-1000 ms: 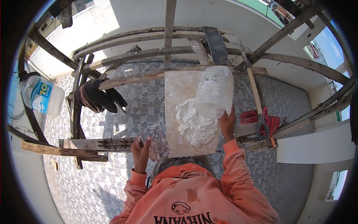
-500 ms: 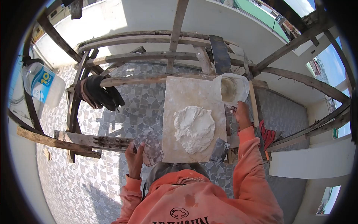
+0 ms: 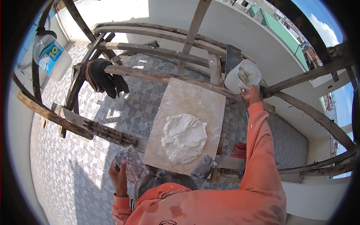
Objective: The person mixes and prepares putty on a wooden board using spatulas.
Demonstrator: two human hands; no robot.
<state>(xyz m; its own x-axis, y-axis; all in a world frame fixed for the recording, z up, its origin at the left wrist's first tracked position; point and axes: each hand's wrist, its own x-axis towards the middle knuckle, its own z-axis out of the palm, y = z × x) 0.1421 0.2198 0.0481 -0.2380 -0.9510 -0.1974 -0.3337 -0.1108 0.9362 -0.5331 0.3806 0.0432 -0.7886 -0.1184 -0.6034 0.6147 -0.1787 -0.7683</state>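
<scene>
My right hand (image 3: 250,93) has its fingers closed on the near rim of a whitish plastic container (image 3: 233,79), which is tilted and shows residue inside. My left hand (image 3: 119,176) grips a flat, plaster-smeared plate (image 3: 133,165), left of the board. Between my hands lies a pale board (image 3: 195,94) with a mound of white paste (image 3: 183,138) on it. A dark, paste-stained scraper (image 3: 204,167) rests at the board's near right corner. My hands do not touch the paste.
Wooden scaffold beams (image 3: 150,75) surround the board. Dark cloth (image 3: 103,77) hangs over one at the left, near a large plastic bottle (image 3: 52,58). A dark panel (image 3: 233,56) stands behind the container. Red cloth (image 3: 239,150) lies right of the board.
The view has turned, so the board appears slanted. My right hand and the container have moved farther out, away from the board's right edge. My left hand still holds the plate.
</scene>
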